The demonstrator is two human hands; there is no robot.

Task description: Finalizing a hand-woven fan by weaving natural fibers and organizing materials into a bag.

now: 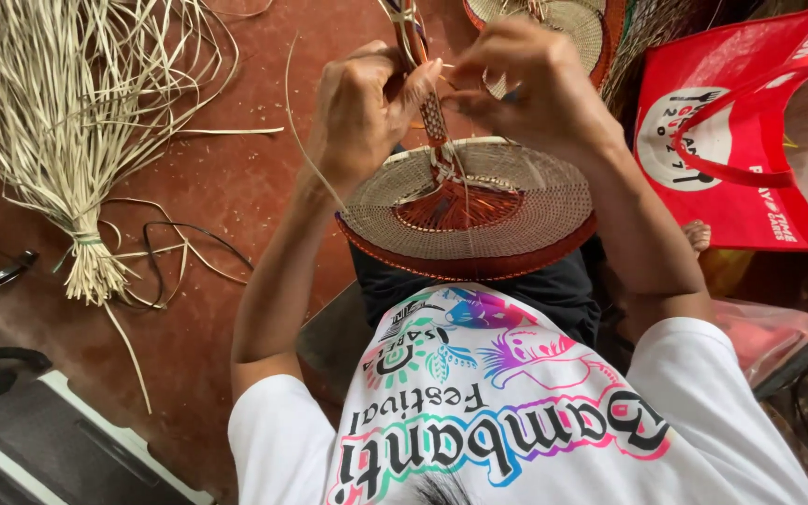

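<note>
Head view: both hands (451,93) pinch woven fan's handle (434,117); red bag (750,140) beside.

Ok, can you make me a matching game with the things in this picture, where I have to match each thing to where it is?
Things:
1. round woven straw fan with a red-brown rim
2. tied bundle of pale straw strips
3. bright red shopping bag
4. left hand

Places:
A. lying on the red-brown floor at the picture's left
B. standing at the picture's right edge
C. on the person's lap, under both hands
D. gripping the fan's woven handle, opposite the right hand

Pairs: 1-C, 2-A, 3-B, 4-D
</note>
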